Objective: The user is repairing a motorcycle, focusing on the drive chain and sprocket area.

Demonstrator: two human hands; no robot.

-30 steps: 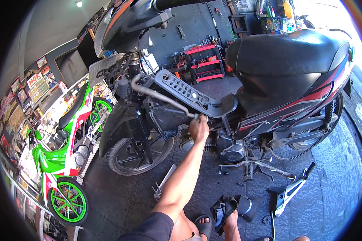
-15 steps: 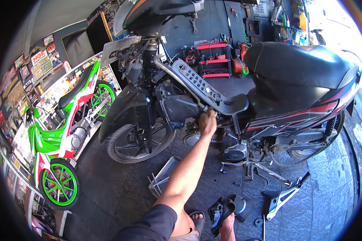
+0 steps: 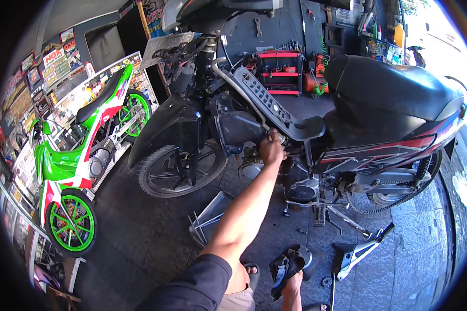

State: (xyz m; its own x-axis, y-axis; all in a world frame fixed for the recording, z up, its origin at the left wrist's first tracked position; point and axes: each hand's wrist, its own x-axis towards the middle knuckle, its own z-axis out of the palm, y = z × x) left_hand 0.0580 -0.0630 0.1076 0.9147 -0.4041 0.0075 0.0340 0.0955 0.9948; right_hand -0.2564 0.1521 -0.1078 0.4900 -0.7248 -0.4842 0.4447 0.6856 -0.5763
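Observation:
My left hand point(image 3: 271, 149) reaches up to the middle of a black motorcycle point(image 3: 394, 109) with its front covers off. Its fingers are closed around a small part under the frame, just behind the black airbox point(image 3: 238, 130), and what they grip is hidden. Above them runs a ribbed black plastic panel point(image 3: 264, 101), with the engine point(image 3: 301, 189) below. Low in front of me, my right hand point(image 3: 293, 282) is closed on a dark, irregular black piece point(image 3: 283, 270), whose kind I cannot make out.
Loose on the floor lie a white-and-black bracket point(image 3: 360, 256), a small gear point(image 3: 326, 282), a thin rod point(image 3: 332, 293) and a grey tray-like frame point(image 3: 213, 215). A green motorcycle point(image 3: 62, 160) stands left. Behind are a red tool cart point(image 3: 280, 74) and a red compressor point(image 3: 314, 83).
The view has shifted a little. My left hand remains at the same spot under the frame, its fingers turned slightly. My right hand still has the dark piece.

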